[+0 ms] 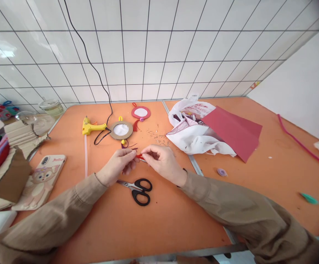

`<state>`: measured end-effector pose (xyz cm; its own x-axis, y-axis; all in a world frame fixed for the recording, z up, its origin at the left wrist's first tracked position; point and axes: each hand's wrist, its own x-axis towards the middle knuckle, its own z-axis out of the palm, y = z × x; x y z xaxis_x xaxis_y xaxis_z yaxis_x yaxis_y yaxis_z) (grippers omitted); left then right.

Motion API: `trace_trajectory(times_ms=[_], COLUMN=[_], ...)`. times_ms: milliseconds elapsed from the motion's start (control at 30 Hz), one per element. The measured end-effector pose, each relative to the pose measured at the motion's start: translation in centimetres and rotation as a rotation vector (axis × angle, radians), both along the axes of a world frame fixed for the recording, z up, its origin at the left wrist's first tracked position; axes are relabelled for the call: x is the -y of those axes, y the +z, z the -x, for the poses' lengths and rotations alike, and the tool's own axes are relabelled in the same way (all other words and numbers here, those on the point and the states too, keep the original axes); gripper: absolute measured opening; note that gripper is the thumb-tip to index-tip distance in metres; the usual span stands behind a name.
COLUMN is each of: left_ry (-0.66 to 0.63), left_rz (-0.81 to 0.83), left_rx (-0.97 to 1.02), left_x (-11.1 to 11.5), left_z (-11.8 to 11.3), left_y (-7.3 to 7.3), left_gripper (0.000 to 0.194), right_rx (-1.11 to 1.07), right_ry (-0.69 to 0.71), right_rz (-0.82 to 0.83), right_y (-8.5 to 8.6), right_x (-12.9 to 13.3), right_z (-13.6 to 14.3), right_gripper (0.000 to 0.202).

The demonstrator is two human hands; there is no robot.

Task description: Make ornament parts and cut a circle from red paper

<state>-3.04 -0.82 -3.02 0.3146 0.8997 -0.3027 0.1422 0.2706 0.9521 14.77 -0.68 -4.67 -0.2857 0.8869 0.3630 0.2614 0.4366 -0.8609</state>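
Observation:
Over the middle of the table, my left hand (120, 163) and my right hand (160, 161) pinch a small red strip (140, 156) between their fingertips. Fingers cover much of it, so its kind is hard to make out. Scissors with black handles (141, 190) lie just below my hands, blades toward the left. Beyond my left hand rests a round cardboard frame with a white centre (121, 130), with a yellow loop above and a small yellow bell (123, 142) below. Farther back lies a red round frame (141, 112) with a red tassel (136, 125).
A yellow glue gun (93, 126) with a black cord stands at the left. A phone (42, 179) and cardboard pieces (19, 172) lie nearer. To the right are a white plastic bag (195, 141), red sheet (233, 130), purple roll (222, 172) and green piece (309, 198).

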Motion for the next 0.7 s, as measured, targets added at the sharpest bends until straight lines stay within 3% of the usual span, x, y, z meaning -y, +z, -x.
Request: trace_trajectory(times_ms=[233, 467, 700], left_ry=[-0.055, -0.123, -0.169], left_rz=[-0.088, -0.391, -0.612], left_rx=[-0.077, -0.284, -0.410], left_x=[0.27, 0.41, 0.48], left_z=[-0.27, -0.16, -0.08], left_y=[0.04, -0.01, -0.11], left_gripper=[0.038, 0.029, 0.025], right_rx=[0.064, 0.271, 0.210], right_ry=[0.027, 0.041, 0.037], right_rz=[-0.034, -0.221, -0.189], right_y=[0.27, -0.06, -0.02], right_x=[-0.08, -0.13, -0.19], right_z=[-0.15, -0.53, -0.46], right_gripper=[0.011, 0.014, 0.016])
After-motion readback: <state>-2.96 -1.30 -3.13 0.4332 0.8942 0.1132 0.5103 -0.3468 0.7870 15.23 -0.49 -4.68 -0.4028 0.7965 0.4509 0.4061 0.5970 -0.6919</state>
